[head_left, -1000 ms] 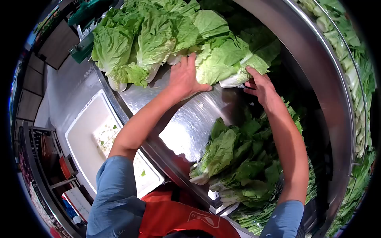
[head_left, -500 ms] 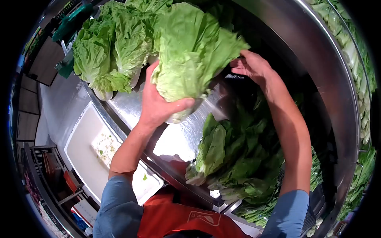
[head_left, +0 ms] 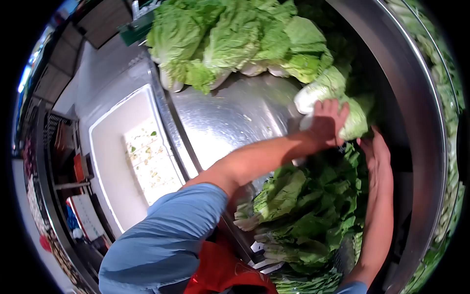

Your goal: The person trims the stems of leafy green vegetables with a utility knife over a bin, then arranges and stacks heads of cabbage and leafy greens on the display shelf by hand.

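Observation:
A Chinese cabbage (head_left: 356, 117) lies on its side at the right of the metal display counter. My left hand (head_left: 329, 120) reaches across with its fingers curled over this cabbage near its base. At the cabbage's lower right edge is my right hand (head_left: 377, 149), fingers stretched out against the leaves, their tips partly hidden. Just above my left hand, another Chinese cabbage (head_left: 318, 90) points its white base to the left. Below both hands sits a pile of dark leafy greens (head_left: 313, 201).
More Chinese cabbages (head_left: 230, 41) are lined up at the back of the steel counter (head_left: 230, 110). A white foam box (head_left: 110, 147) with leaf scraps stands at the left. A curved metal wall (head_left: 416, 98) bounds the right side, with bundled greens (head_left: 453, 161) beyond it.
My left hand has carried the cabbage rightward and laid it beside the others. My right hand has moved down and right to the cabbage's edge. The view has shifted too.

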The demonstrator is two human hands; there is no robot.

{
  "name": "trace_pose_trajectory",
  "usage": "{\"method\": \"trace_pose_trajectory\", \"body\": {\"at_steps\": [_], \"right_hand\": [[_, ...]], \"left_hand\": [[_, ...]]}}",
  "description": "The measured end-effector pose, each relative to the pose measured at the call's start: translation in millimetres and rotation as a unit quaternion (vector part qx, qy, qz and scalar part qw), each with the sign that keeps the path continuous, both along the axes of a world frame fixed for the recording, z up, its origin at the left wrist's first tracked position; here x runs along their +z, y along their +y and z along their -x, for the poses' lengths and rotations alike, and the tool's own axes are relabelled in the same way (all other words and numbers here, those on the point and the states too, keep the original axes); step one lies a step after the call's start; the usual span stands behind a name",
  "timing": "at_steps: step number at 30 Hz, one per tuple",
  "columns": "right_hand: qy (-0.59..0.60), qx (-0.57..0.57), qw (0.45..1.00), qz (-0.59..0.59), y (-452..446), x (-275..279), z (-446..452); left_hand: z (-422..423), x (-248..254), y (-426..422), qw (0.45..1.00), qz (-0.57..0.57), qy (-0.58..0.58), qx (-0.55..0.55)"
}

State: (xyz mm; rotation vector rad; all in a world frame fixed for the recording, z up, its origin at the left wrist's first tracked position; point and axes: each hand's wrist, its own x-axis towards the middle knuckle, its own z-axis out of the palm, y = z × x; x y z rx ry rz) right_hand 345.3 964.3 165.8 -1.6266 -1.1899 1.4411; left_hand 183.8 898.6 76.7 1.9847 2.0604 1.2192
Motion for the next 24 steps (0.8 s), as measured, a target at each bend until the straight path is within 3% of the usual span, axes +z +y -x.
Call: {"method": "trace_pose_trajectory", "body": {"at_steps": [6, 9, 11, 13, 15, 17, 19, 21, 23, 24], "right_hand": [[-0.033, 0.057, 0.997, 0.034, 2.2, -8.6, -12.7], [-0.056, 0.039, 0.998, 0.01, -1.5, 4.9, -12.4], [-0.189, -0.034, 0.981, 0.007, -43.9, 48.1, 21.3], [-0.249, 0.055, 0.938, -0.234, -39.0, 30.4, -3.2], [-0.329, 0.111, 0.817, -0.46, -52.5, 16.4, -14.2], [-0.245, 0.149, 0.79, -0.542, -120.4, 49.5, 47.5], [-0.133, 0.299, 0.91, -0.254, -135.9, 56.3, 82.1], [-0.123, 0.416, 0.893, -0.116, -140.9, 50.8, 136.7], [-0.063, 0.454, 0.88, -0.124, -129.4, -1.5, 184.0], [-0.045, 0.458, 0.886, -0.063, -119.8, -22.2, 209.2]], "left_hand": [[5.9, 18.1, -16.5, 0.996, 0.074, -0.018, -0.04], [44.2, 21.5, -52.2, 0.987, -0.069, -0.102, -0.102], [92.5, 1.8, -81.0, 0.976, -0.188, -0.108, -0.016], [173.1, 14.2, -132.0, 0.967, -0.244, -0.058, 0.052], [242.7, 25.4, -188.9, 0.949, -0.268, -0.074, 0.149], [303.2, 12.8, -218.8, 0.947, -0.195, -0.057, 0.25], [334.3, 8.0, -233.5, 0.943, -0.101, -0.09, 0.304], [358.8, -9.7, -231.3, 0.942, -0.081, -0.094, 0.311], [373.4, -19.6, -222.0, 0.94, -0.062, -0.125, 0.311], [374.2, -19.8, -218.0, 0.94, -0.052, -0.115, 0.317]]}}
